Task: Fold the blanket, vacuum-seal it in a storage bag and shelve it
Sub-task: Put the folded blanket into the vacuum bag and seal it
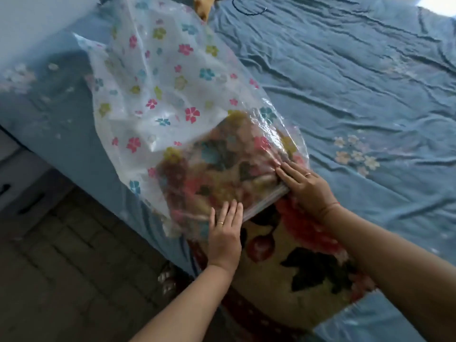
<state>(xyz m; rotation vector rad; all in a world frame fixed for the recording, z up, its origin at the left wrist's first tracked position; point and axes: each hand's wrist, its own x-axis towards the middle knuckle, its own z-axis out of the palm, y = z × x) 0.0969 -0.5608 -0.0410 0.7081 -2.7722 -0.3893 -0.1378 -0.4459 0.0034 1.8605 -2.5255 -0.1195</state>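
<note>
half inside flowered bag (158, 77), folded blanket (291, 265)

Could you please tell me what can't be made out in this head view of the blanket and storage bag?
How far the blanket reaches inside the storage bag: head view, printed crinkled plastic blurs it.
The bag's far end: head view, cut off by the top edge.
The yellow object beyond the bag: head view, cut by the top edge, unidentifiable.
</note>
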